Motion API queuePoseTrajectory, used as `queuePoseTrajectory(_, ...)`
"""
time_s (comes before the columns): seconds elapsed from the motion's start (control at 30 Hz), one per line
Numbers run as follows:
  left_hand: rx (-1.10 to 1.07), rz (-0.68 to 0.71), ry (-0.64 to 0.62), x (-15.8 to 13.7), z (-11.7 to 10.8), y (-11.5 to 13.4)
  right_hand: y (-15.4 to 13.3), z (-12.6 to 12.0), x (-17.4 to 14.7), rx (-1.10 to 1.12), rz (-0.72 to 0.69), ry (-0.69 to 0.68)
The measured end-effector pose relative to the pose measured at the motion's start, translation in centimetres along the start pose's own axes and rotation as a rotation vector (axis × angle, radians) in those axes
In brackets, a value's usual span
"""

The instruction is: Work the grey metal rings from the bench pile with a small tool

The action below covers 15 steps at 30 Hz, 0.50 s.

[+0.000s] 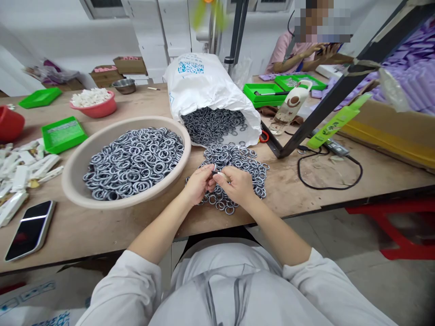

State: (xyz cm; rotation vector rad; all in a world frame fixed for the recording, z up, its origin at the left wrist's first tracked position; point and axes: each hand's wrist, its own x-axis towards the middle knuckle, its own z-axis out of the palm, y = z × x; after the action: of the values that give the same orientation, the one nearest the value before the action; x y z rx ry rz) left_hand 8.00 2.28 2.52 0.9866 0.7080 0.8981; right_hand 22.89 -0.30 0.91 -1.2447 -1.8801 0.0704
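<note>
Both hands meet over a loose pile of grey rings (229,207) on the table. My left hand (200,184) is closed, its fingertips pinching what looks like a grey ring (214,168), mostly covered by the fingers. Close against it, my right hand (239,184) is closed too, with the thumb pointing at the left fingertips. A small dark piece shows between the hands, and what the right fingers grip is hidden. Just behind the pile, a white sack (207,83) lies on its side, its mouth full of more rings. To the left, a beige basin (72,181) holds many rings.
A phone (30,231) and white plastic parts (21,177) lie at left, near green trays (64,135) and a red bowl (110,105). At right stand a dark metal frame (307,113), a bottle (291,106) and a cable (302,184). Another person (285,50) sits behind.
</note>
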Motion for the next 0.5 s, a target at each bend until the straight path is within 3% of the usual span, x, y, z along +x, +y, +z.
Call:
queuePoseTrajectory(0.1,0.026,-0.022,-0.038,-0.1,-0.4,0.2,0.3,0.2,0.3,0.038,0.073,-0.023)
queuePoseTrajectory(0.23,0.167,-0.099,-0.281,-0.4,-0.4,0.1,2.4,-0.1,1.3,0.167,0.331,0.061)
queuePoseTrajectory(0.3,0.275,-0.058,-0.339,-0.9,0.0,0.2,3.5,-0.7,1.6,0.181,0.377,0.11)
queuePoseTrajectory(0.4,0.511,0.23,-0.183,-2.7,0.9,1.7,4.1,-1.7,1.5,0.118,0.371,0.074)
queuePoseTrajectory(0.5,0.874,0.577,0.136,-5.5,0.6,5.0,3.6,-2.3,1.3,-0.012,0.41,-0.064)
